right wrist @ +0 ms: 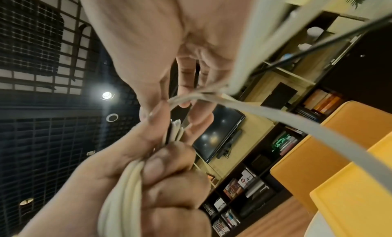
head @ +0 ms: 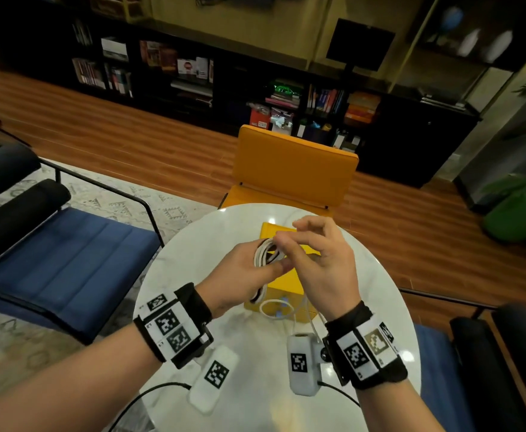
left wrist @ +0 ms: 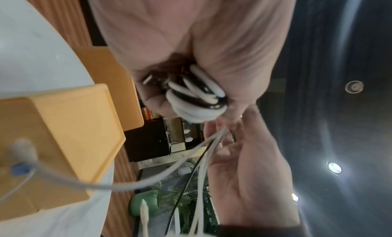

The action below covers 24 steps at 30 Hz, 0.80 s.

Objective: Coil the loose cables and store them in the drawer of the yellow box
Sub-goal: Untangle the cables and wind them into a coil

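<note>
My left hand (head: 249, 269) grips a coil of white and black cables (head: 266, 254) above the round white table, just over the yellow box (head: 289, 283). In the left wrist view the coil (left wrist: 197, 96) sits wrapped inside the curled fingers. My right hand (head: 314, 254) pinches the loose white strands (right wrist: 191, 96) next to the coil between thumb and fingertips. The loose cable tail (head: 275, 308) hangs down in a loop in front of the yellow box. The box's drawer is hidden behind my hands.
The round white table (head: 193, 254) holds the box. An orange chair (head: 296, 169) stands behind the table, a blue bench (head: 68, 260) to the left. A green pot with a plant (head: 517, 216) is at the right. Bookshelves line the far wall.
</note>
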### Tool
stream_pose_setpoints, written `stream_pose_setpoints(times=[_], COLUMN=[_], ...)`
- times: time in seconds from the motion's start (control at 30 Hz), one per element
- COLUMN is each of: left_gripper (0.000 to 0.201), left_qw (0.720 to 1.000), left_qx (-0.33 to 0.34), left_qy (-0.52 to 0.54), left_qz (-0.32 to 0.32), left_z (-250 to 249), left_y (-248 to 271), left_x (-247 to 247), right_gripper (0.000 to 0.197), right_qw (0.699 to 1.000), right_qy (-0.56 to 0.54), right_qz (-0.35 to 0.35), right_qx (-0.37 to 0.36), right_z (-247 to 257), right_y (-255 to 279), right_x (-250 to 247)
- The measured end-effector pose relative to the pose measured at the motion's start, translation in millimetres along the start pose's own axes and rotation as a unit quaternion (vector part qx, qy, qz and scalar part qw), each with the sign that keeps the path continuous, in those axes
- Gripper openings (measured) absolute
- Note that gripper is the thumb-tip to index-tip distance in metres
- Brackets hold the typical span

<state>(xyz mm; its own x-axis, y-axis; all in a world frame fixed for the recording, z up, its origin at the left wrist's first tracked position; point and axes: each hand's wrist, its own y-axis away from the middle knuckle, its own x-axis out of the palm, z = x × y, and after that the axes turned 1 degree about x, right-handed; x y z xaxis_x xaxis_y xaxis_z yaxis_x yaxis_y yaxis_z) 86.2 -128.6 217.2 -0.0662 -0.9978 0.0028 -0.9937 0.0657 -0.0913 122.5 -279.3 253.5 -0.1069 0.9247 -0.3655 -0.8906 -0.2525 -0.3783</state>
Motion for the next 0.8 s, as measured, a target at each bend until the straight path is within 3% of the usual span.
stream_pose_setpoints(times=[0.1, 0.17, 0.3, 0.4, 0.53, 0.6, 0.7, 0.8], left_gripper=[0.009, 0.015, 0.034, 0.034, 0.029, 0.028, 0.018, 0.022], left_qw=[0.996, 0.990, 0.987, 0.981, 0.972, 0.957, 0.920, 0.942], left_qx=[0.017, 0.010, -0.025, -0.057, -0.064, -0.063, -0.088, -0.105], left_qy=[0.053, 0.097, 0.139, 0.173, 0.170, 0.210, 0.294, 0.184], left_qz=[-0.069, -0.098, -0.081, -0.062, -0.153, -0.189, -0.245, -0.259], left_z=[8, 9, 10, 6, -2, -3, -5, 2], left_y=[1, 1, -1, -4, -17, -23, -34, -37], left_x=[7, 9, 12, 10, 0, -7, -24, -37], right_gripper=[0.041, 0.061, 0.084, 0.083, 0.080, 0.063, 0.026, 0.024], right_qw=[0.989, 0.976, 0.962, 0.962, 0.975, 0.978, 0.959, 0.936], right_qy=[-0.094, -0.131, -0.143, -0.136, -0.082, -0.045, 0.027, 0.097], right_qz=[0.087, 0.144, 0.202, 0.199, 0.202, 0.196, 0.264, 0.335], right_qx=[0.068, 0.096, 0.113, 0.124, 0.042, 0.056, 0.098, 0.057], right_z=[2, 1, -8, -21, -40, -47, -51, -41], right_y=[6, 13, 24, 34, 60, 74, 88, 94], right_x=[1, 2, 8, 20, 33, 38, 33, 17])
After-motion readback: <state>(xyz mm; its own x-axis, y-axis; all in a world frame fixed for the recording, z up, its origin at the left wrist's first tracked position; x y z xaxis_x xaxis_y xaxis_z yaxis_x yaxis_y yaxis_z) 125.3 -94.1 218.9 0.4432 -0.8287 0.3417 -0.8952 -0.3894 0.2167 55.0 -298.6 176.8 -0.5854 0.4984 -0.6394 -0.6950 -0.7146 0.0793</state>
